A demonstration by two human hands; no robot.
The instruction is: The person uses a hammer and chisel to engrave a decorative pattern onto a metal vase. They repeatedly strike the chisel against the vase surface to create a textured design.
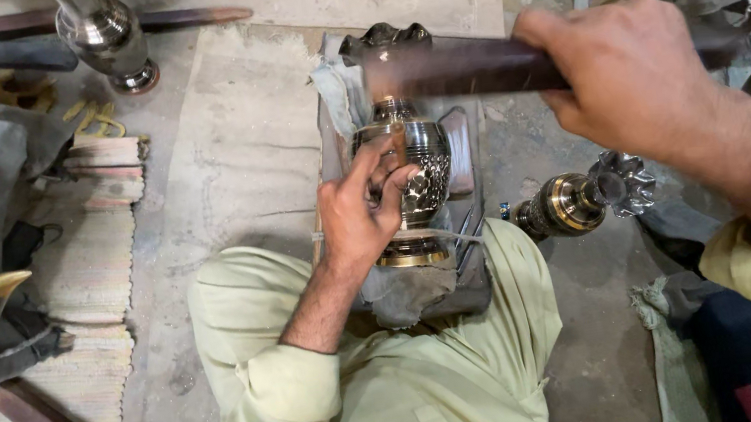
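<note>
Vase-shaped metal piece (pixel 417 184), dark with bright engraved bands and a scalloped top, lies on a grey cloth (pixel 408 291) on the floor just ahead of my knees. My left hand (pixel 363 211) rests on its belly, and its fingers (pixel 388 164) are pinched together on a thin chisel-like tool (pixel 399 142) whose tip touches the metal. My right hand (pixel 627 71) is raised above and to the right, fingers wrapped tight around a dark wooden bar (pixel 464 71), which is motion-blurred and hangs over the neck of the piece. A second, similar metal piece (pixel 575 202) with a fluted rim lies on its side on the concrete floor (pixel 536 145), near my right knee and apart from the first. A polished metal stem (pixel 104 33) stands at upper left, well apart. Striped woven mats (pixel 85 277) lie to my left.
</note>
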